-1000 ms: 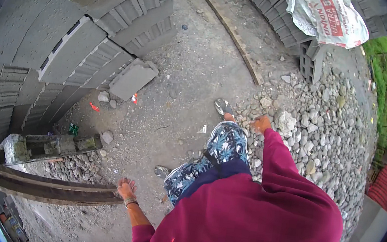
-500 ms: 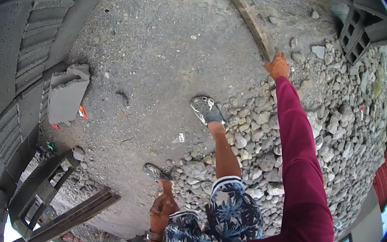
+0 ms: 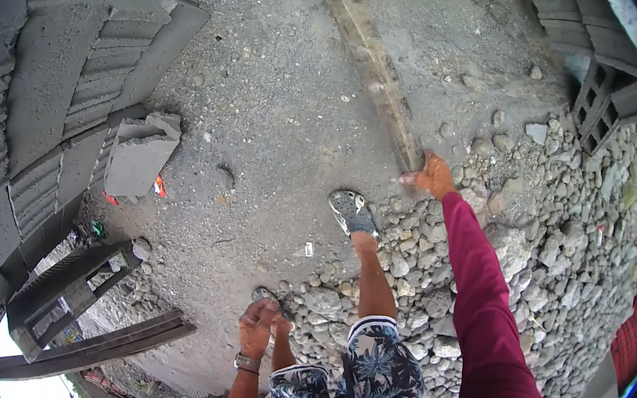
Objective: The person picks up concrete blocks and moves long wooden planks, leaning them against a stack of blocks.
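Note:
A long, weathered wooden plank [image 3: 371, 58] stretches from the far edge of the view towards me, slightly blurred. Its near end is in my right hand [image 3: 434, 175], which is closed round it, the thumb and fingers at the tip. The arm in its maroon sleeve is reached out over the stones. My left hand [image 3: 258, 327], with a watch at the wrist, hangs low beside my left shin. Its fingers are curled together, and I see nothing in them. Both my feet wear dark clogs; the right clog [image 3: 351, 212] stands at the edge of the stones.
Stacked grey concrete blocks [image 3: 51, 79] line the left, with a broken block [image 3: 141, 153] beside them. Nearer stands a hollow block [image 3: 68, 292] by a dark beam [image 3: 134, 339]. A stone pile [image 3: 542, 258] spreads on the right; more hollow blocks [image 3: 604, 107] stand at far right.
My right hand has come nearer and a little left, drawing the plank's end with it. More of the plank shows. My left hand has risen slightly. The whole view has shifted.

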{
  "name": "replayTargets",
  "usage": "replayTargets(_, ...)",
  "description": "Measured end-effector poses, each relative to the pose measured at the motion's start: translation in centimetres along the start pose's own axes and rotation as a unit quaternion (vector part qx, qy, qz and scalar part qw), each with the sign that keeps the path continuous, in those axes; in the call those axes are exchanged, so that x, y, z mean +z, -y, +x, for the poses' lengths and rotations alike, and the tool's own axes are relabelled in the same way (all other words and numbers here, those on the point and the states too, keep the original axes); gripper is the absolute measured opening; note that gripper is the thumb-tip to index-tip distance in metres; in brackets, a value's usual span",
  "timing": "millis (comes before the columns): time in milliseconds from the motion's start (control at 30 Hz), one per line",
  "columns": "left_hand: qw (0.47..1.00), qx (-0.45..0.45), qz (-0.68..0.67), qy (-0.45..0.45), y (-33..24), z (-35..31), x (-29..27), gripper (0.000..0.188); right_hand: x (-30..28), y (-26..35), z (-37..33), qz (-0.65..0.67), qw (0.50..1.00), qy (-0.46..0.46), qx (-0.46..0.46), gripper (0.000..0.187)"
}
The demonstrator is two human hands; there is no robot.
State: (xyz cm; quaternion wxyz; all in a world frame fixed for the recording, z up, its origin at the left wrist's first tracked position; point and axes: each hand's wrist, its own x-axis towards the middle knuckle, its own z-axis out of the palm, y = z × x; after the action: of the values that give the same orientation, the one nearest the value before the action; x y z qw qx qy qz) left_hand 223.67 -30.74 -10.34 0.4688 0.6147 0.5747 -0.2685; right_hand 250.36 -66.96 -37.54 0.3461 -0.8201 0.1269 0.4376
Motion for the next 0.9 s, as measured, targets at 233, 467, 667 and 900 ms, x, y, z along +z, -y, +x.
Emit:
replayTargets(233,0.967,0.253,-0.041,-0.005,-19.1,4.2,5.0,0.06,7.9,18.6,-23.3,0.062,0.97,0.232,-0.041,0.107)
replayTargets(467,0.976,0.177,0.128,-0.008,-16.6,-6.9,-7.0,0.063,16.8,24.0,-44.6,0.327,0.843,0.424,-0.046,0.076)
replayTargets(667,0.966,0.157,0.207,-0.018,-2.2,-19.1,-18.2,0.075,21.0,21.1,-50.0,0.28,0.755,0.592,0.008,0.081)
replayTargets(900,0.958,0.01,0.284,-0.042,14.3,-38.8,-25.8,0.091,13.3,30.7,-34.3,0.36,0.878,0.314,0.028,0.105)
